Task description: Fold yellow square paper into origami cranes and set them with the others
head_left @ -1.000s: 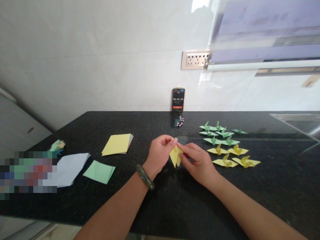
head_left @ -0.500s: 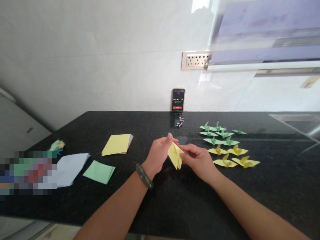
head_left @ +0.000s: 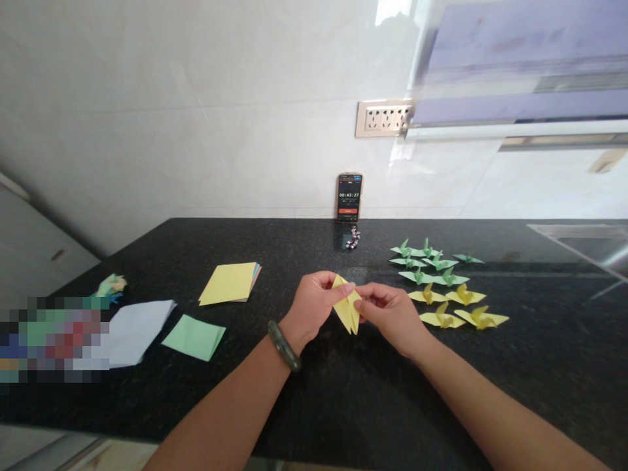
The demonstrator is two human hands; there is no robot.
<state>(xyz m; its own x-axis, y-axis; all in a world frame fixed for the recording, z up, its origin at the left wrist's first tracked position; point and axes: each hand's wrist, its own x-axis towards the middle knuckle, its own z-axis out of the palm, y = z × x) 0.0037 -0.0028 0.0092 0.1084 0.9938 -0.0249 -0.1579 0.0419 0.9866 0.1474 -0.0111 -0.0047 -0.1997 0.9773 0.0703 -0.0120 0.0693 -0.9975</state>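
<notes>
A folded yellow origami paper (head_left: 348, 313), diamond-shaped with a split lower point, is held between both hands above the dark counter. My left hand (head_left: 316, 304) grips its upper left side, the thumb lying across the front face. At the right edge my right hand (head_left: 390, 314) pinches the paper between thumb and fingers. Fingertips behind the sheet are partly hidden. Finished yellow paper cranes (head_left: 443, 318) and green paper cranes (head_left: 420, 277) stand in rows just right of my right hand.
Left of my hands lie a stack of coloured paper (head_left: 228, 283), a green folded sheet (head_left: 195, 337) and white paper (head_left: 140, 332). A phone (head_left: 348, 197) showing a timer leans on the wall, a beaded strap (head_left: 352, 238) before it. The black counter (head_left: 314, 412) runs beneath everything.
My left thumb, raised before, has come down onto the front of the yellow paper. The paper has shifted very slightly; my right hand keeps its pinch.
</notes>
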